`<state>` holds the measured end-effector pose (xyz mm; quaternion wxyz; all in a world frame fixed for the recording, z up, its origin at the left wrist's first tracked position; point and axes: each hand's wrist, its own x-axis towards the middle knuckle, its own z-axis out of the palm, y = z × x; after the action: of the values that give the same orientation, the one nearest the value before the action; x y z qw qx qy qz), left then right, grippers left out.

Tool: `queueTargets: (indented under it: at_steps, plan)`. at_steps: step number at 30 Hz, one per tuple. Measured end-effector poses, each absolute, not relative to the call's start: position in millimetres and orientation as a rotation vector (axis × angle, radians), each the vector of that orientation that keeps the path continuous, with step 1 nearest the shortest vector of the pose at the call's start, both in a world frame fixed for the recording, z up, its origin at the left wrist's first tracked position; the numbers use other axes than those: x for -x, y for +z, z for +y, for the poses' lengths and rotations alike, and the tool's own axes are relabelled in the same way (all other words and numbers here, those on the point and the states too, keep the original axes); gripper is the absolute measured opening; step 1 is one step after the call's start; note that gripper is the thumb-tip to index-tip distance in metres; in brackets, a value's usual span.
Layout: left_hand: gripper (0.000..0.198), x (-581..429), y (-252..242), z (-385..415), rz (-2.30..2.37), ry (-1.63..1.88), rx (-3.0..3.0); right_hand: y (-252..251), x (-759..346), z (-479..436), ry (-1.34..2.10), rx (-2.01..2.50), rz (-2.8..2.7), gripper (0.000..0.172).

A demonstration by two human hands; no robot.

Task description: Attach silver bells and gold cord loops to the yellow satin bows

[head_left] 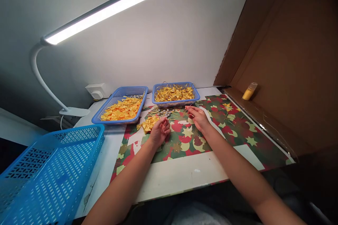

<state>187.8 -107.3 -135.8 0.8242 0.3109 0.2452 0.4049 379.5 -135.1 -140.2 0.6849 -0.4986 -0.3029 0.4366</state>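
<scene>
My left hand (pixel 160 132) is closed, its fingers curled above the patterned sheet; whatever they hold, if anything, is hidden. Right beside it lies a pile of yellow ribbon bows (pixel 148 124). Just beyond are several small silver bells (pixel 166 113) with thin gold ties (pixel 153 111) among them. My right hand (pixel 198 117) is apart from the left, farther right, near the front of a basket. Thumb and forefinger pinch together on a thin strand, too small to make out clearly.
A blue basket (pixel 120 122) holds loose yellow bows; another basket (pixel 175 104) holds bows with gold ties. A larger blue basket (pixel 99 137) stands at the left. A lamp (pixel 76 111), a small yellow-filled bottle (pixel 249 91) and a cardboard wall (pixel 285 59) border the table.
</scene>
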Motion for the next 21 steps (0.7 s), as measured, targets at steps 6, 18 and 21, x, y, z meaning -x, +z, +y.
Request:
queueTargets:
  at_steps: [6,18,21]
  plan:
    - [0.030,-191,-139,-106,0.589,0.872,-0.741,-146,-381,-133,1.000,1.157,-0.717,0.023]
    - [0.049,-194,-143,-117,0.627,0.715,-1.070,-139,-363,-140,1.110,1.066,-0.857,0.023]
    - [0.047,-196,-145,-117,0.649,0.691,-1.102,-136,-357,-141,1.126,1.028,-0.887,0.029]
